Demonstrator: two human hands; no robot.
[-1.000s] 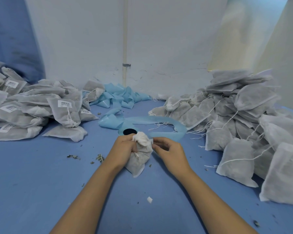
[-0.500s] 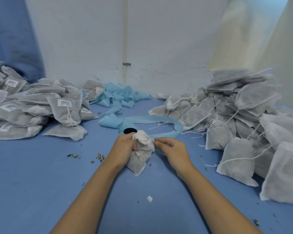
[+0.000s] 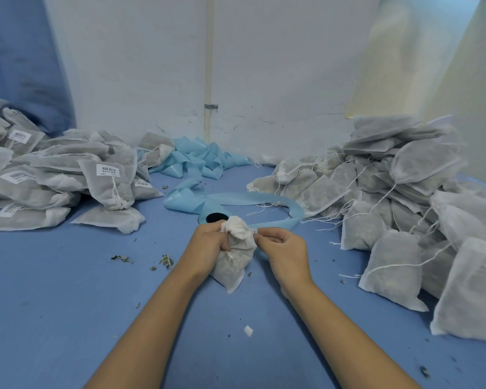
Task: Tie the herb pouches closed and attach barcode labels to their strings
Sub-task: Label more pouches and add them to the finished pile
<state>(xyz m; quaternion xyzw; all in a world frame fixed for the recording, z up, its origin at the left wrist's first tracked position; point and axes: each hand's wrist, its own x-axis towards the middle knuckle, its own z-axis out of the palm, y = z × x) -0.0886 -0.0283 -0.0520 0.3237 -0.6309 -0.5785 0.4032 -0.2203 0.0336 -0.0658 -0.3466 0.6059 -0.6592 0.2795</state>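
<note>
A white mesh herb pouch (image 3: 234,263) stands on the blue table in front of me, its gathered top bunched upward. My left hand (image 3: 211,240) grips the pouch's neck from the left. My right hand (image 3: 284,249) pinches something small and white, string or label I cannot tell, right at the neck's right side. A short string end hangs below my left fingers. A light blue label backing strip (image 3: 267,198) loops behind the pouch from a roll with a dark core (image 3: 215,217).
A heap of labelled pouches (image 3: 68,181) lies at the left. Unlabelled pouches with loose strings (image 3: 399,209) are piled at the right. Crumpled blue backing strip (image 3: 199,161) sits by the wall. Herb crumbs (image 3: 164,261) and a white scrap (image 3: 248,330) lie on the table.
My right hand has closed in on the pouch's neck from the right. The left hand keeps its grip on the pouch, which stays in place.
</note>
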